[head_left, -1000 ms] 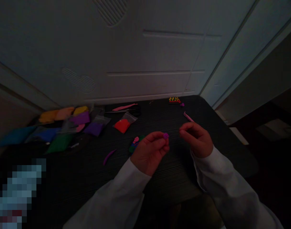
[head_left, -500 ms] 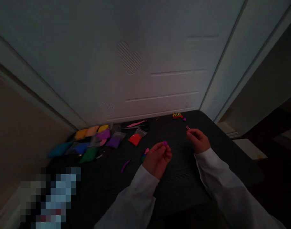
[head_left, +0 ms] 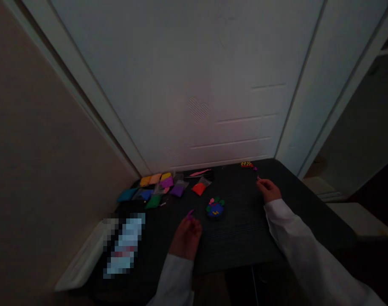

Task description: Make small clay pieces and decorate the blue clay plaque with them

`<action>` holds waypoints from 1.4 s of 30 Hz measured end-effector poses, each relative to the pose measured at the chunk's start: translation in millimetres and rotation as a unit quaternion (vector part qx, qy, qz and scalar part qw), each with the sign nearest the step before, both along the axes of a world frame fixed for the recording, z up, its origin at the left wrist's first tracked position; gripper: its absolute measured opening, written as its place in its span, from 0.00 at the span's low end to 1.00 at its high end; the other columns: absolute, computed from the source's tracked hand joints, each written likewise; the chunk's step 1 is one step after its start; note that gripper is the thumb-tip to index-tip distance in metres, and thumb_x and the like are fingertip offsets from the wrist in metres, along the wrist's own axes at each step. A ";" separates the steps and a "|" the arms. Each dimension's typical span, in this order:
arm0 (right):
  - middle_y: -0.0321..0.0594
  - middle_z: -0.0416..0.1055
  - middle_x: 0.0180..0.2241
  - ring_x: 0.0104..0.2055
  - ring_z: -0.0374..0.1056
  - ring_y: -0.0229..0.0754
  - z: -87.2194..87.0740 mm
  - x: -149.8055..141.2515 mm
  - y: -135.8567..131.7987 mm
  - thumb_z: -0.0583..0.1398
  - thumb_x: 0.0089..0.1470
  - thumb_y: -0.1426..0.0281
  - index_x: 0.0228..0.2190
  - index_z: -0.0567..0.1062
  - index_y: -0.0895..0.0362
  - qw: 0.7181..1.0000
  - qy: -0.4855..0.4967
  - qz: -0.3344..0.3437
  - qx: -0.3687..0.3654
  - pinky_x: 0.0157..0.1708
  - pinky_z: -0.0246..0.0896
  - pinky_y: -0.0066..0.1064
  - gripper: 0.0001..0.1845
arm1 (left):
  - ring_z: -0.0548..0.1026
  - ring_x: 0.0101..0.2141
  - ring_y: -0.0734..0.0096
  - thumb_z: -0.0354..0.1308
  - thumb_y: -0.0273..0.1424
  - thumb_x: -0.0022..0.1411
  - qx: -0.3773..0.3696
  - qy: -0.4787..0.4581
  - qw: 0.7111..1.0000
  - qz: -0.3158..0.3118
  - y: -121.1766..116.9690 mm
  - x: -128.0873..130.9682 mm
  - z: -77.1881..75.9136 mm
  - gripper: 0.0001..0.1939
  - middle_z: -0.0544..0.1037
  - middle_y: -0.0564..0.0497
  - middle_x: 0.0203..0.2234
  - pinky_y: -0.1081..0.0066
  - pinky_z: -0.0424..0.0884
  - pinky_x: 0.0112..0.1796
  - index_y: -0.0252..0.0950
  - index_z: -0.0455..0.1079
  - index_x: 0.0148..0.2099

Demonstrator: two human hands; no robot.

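My left hand (head_left: 186,236) is low over the dark tabletop, fingers curled together. Purple modelling clay (head_left: 189,216) shows at its fingertips, where the small purple roll and the curved purple strip cannot be told apart. To its right lies a round blue clay piece (head_left: 215,210) with green, pink and yellow bits on it. My right hand (head_left: 268,190) is farther back on the right, fingers closed. The tip of a slim pink tool (head_left: 258,178) sticks out just beyond its fingers; the rest is hidden, so the grip on it cannot be made out.
Several bags of coloured clay, among them a green bag (head_left: 153,201), lie at the back left. A red clay bag (head_left: 199,188) and a pink strip (head_left: 200,173) beside scissors are nearby. A small yellow-dotted piece (head_left: 246,164) sits near the white panel (head_left: 194,76).
My left hand has gone left and down to the purple strip, uncovering the blue clay piece. My right hand has moved back over the pink tool. The view has shifted.
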State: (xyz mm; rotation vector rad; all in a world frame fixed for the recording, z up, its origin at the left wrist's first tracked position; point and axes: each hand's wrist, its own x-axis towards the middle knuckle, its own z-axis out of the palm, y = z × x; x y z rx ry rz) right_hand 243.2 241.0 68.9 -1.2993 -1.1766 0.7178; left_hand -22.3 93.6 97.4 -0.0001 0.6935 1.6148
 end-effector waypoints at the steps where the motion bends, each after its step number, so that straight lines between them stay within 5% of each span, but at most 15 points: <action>1: 0.38 0.67 0.22 0.24 0.63 0.38 -2.6 -0.2 1.4 0.57 0.38 0.58 0.25 0.69 0.59 1.000 -0.018 0.001 0.003 0.27 0.59 0.32 0.17 | 0.71 0.23 0.76 0.49 0.16 0.52 -0.007 0.000 1.000 0.015 -0.5 -7.3 -4.3 0.12 0.73 0.51 0.18 0.77 0.68 0.24 0.32 0.70 0.24; 11: 0.40 0.69 0.26 0.29 0.65 0.41 -14.2 -15.5 7.1 0.52 0.45 0.64 0.28 0.70 0.58 0.959 -0.274 0.065 0.040 0.31 0.61 0.34 0.12 | 0.72 0.22 0.74 0.45 0.16 0.55 -0.046 -0.001 0.997 0.059 3.9 -14.5 -15.3 0.13 0.73 0.49 0.18 0.74 0.69 0.22 0.31 0.67 0.27; 21: 0.42 0.66 0.40 0.43 0.62 0.42 10.0 -82.0 57.0 0.54 0.51 0.69 0.38 0.68 0.59 0.853 -0.476 0.195 0.091 0.43 0.57 0.41 0.12 | 0.73 0.23 0.75 0.46 0.12 0.54 -0.050 0.008 0.998 0.049 4.6 -16.4 -27.2 0.12 0.74 0.48 0.22 0.76 0.70 0.23 0.29 0.67 0.32; 30: 0.43 0.63 0.45 0.43 0.63 0.41 28.2 -161.5 112.0 0.52 0.53 0.67 0.43 0.64 0.57 0.752 -0.578 0.311 0.061 0.40 0.61 0.39 0.15 | 0.72 0.22 0.76 0.47 0.15 0.55 -0.061 -0.020 0.997 0.053 -1.6 -13.2 -24.5 0.11 0.73 0.48 0.20 0.77 0.68 0.21 0.29 0.68 0.29; 42: 0.42 0.64 0.43 0.41 0.64 0.40 40.9 -106.6 101.8 0.53 0.53 0.67 0.42 0.65 0.58 0.649 -0.683 0.314 -0.118 0.39 0.62 0.38 0.15 | 0.72 0.22 0.76 0.47 0.17 0.55 -0.054 -0.011 0.997 0.062 1.9 -15.5 -26.2 0.09 0.72 0.49 0.19 0.76 0.68 0.22 0.29 0.68 0.29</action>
